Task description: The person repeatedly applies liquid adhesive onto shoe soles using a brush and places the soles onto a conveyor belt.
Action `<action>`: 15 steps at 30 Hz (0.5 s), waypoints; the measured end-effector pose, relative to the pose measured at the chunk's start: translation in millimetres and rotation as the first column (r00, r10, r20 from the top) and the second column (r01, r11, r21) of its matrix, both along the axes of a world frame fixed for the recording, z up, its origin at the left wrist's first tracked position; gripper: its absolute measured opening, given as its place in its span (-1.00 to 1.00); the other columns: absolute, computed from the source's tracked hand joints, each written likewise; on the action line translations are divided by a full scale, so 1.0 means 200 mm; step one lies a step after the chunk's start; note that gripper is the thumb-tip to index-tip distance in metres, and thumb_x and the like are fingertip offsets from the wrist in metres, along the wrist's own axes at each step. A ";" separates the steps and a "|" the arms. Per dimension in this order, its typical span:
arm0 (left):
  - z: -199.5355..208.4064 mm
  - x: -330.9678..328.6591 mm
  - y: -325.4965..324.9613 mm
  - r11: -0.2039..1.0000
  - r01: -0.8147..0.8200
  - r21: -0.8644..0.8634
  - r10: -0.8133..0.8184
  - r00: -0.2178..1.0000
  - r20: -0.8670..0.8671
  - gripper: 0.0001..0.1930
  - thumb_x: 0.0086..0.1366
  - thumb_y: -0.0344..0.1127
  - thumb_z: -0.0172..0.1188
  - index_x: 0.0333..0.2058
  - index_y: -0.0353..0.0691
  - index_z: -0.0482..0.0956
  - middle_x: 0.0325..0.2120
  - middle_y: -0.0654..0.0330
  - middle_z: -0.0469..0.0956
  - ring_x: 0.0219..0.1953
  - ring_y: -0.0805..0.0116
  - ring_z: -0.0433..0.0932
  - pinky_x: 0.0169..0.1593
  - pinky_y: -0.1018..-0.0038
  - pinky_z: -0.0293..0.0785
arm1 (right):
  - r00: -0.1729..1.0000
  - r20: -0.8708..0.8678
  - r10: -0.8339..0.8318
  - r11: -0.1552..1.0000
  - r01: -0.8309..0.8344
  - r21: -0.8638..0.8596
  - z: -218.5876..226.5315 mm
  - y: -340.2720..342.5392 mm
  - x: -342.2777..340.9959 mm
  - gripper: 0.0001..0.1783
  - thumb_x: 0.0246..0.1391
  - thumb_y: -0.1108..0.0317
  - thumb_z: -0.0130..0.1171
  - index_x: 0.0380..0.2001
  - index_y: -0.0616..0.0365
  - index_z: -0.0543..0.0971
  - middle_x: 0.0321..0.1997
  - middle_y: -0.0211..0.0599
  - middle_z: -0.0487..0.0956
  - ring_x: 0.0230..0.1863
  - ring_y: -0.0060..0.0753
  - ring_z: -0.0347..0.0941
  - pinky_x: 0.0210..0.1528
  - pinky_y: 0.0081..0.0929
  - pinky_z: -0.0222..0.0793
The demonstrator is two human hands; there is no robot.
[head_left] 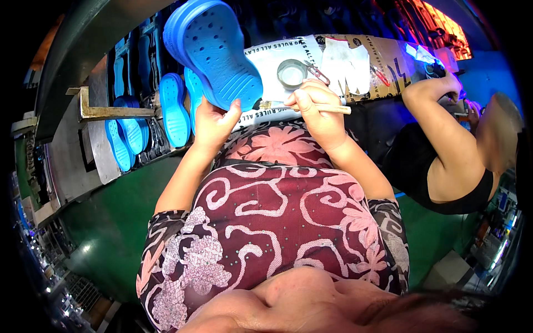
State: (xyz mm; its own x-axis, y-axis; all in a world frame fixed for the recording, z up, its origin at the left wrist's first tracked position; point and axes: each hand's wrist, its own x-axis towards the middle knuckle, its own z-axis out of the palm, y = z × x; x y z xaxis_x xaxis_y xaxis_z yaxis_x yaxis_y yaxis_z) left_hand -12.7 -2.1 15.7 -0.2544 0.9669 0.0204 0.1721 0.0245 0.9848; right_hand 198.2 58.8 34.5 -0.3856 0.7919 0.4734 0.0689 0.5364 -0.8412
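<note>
My left hand (215, 123) grips a blue foam shoe sole (214, 53) by its near end, thumb on top and the other fingers underneath. The sole is tilted up, showing small round holes and a ribbed patch. In my right hand (321, 114) is a brush (337, 109) with a pale handle, pinched between thumb and fingers. Its bristles point left, close to the sole's near end; whether they touch I cannot tell. Just beyond my right hand stands a small round cup (291, 74) with pale contents, on a white printed sheet (264, 69).
More blue soles (175, 110) lie at left on a dark rack, beside a metal bracket (86, 108). Past the cup are scissors (316, 72), a stained white cloth (345, 66), cardboard (388, 61) and a red-handled tool (381, 76). A co-worker's arm (438, 116) reaches in at right.
</note>
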 end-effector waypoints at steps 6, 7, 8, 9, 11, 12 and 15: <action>0.04 0.06 -0.01 0.998 0.015 0.056 -0.018 0.999 0.038 -0.60 0.04 -0.50 0.13 -0.11 -0.36 0.28 -0.28 0.15 0.47 -0.24 0.47 0.45 -0.15 0.54 0.36 | 0.999 0.033 -0.006 0.997 0.003 0.078 -0.02 -0.01 -0.02 -0.70 0.06 0.38 -0.05 -0.68 0.26 0.52 -0.68 -0.30 0.45 -0.57 -0.36 0.34 -0.35 -0.44 0.23; 0.04 0.06 -0.02 0.999 0.016 0.050 -0.017 1.000 0.024 -0.61 0.03 -0.50 0.13 -0.12 -0.36 0.29 -0.29 0.15 0.47 -0.26 0.48 0.45 -0.16 0.54 0.37 | 0.999 0.037 0.000 0.994 -0.004 0.108 -0.03 0.00 -0.02 -0.70 0.06 0.38 -0.05 -0.68 0.25 0.52 -0.68 -0.31 0.46 -0.57 -0.36 0.34 -0.35 -0.45 0.23; 0.04 0.05 -0.02 0.999 0.013 0.049 -0.015 1.000 0.025 -0.61 0.03 -0.50 0.13 -0.12 -0.36 0.29 -0.29 0.15 0.47 -0.26 0.48 0.45 -0.16 0.54 0.37 | 0.999 0.037 0.002 0.994 -0.006 0.106 -0.03 0.00 -0.02 -0.70 0.06 0.38 -0.05 -0.68 0.25 0.52 -0.68 -0.31 0.46 -0.57 -0.36 0.34 -0.35 -0.45 0.23; 0.04 0.05 -0.02 0.997 0.020 0.080 -0.019 1.000 -0.011 -0.62 0.03 -0.50 0.13 -0.13 -0.36 0.29 -0.32 0.16 0.49 -0.28 0.49 0.46 -0.18 0.55 0.37 | 0.999 0.054 -0.003 0.993 -0.003 0.120 -0.04 0.00 -0.02 -0.70 0.05 0.38 -0.05 -0.68 0.25 0.52 -0.68 -0.31 0.46 -0.57 -0.36 0.34 -0.35 -0.45 0.23; 0.04 0.05 -0.01 0.994 0.027 0.109 -0.022 0.999 -0.045 -0.63 0.02 -0.50 0.13 -0.15 -0.36 0.30 -0.35 0.17 0.50 -0.31 0.50 0.47 -0.20 0.55 0.38 | 0.997 0.071 -0.008 0.991 -0.002 0.132 -0.04 0.00 -0.03 -0.70 0.05 0.39 -0.05 -0.68 0.25 0.52 -0.68 -0.31 0.46 -0.56 -0.36 0.34 -0.35 -0.45 0.23; 0.04 0.05 -0.01 0.990 0.023 0.139 -0.016 0.998 -0.056 -0.64 0.01 -0.50 0.14 -0.17 -0.35 0.32 -0.37 0.18 0.51 -0.33 0.51 0.47 -0.22 0.56 0.39 | 0.999 0.030 -0.031 0.994 0.028 0.107 -0.04 0.00 -0.04 -0.72 0.03 0.38 -0.01 -0.70 0.21 0.51 -0.70 -0.31 0.44 -0.59 -0.34 0.33 -0.37 -0.44 0.21; 0.03 0.05 -0.01 0.985 0.018 0.174 -0.005 0.997 -0.075 -0.67 0.00 -0.50 0.15 -0.20 -0.35 0.34 -0.41 0.19 0.51 -0.36 0.52 0.47 -0.24 0.56 0.39 | 0.998 0.011 -0.062 0.994 0.061 0.090 -0.05 0.01 -0.04 -0.72 0.01 0.38 0.03 -0.72 0.18 0.51 -0.73 -0.30 0.42 -0.62 -0.31 0.32 -0.40 -0.44 0.20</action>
